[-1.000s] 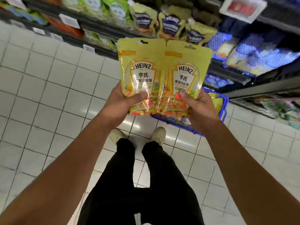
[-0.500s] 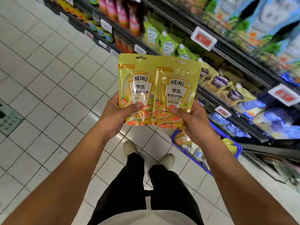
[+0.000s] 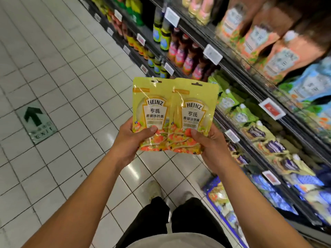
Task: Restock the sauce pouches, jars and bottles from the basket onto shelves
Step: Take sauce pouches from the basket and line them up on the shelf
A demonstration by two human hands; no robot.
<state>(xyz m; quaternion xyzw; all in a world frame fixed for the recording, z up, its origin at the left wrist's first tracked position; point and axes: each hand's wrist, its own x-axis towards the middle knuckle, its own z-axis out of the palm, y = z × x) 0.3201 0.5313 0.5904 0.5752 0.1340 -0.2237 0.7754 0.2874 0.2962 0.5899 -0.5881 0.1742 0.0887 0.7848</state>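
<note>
In the head view, my left hand (image 3: 132, 140) grasps the left pouch (image 3: 152, 108) at its lower edge, with the thumb on the front. My right hand (image 3: 209, 147) grasps the right pouch (image 3: 193, 113) the same way. The two overlap, upright, in the air before the shelves (image 3: 232, 72). The blue basket (image 3: 213, 182) stands on the floor (image 3: 71, 86) at the shelves' bottom edge.

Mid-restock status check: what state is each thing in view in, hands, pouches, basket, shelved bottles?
left hand, gripping the left pouch's lower part, thumb on front
right hand, gripping the right pouch's lower part
left pouch, upright, in the air, unshelved
right pouch, upright, overlapping the left pouch's edge
basket, on the floor beside the shelves, holding goods
bottles, upright, shelved
</note>
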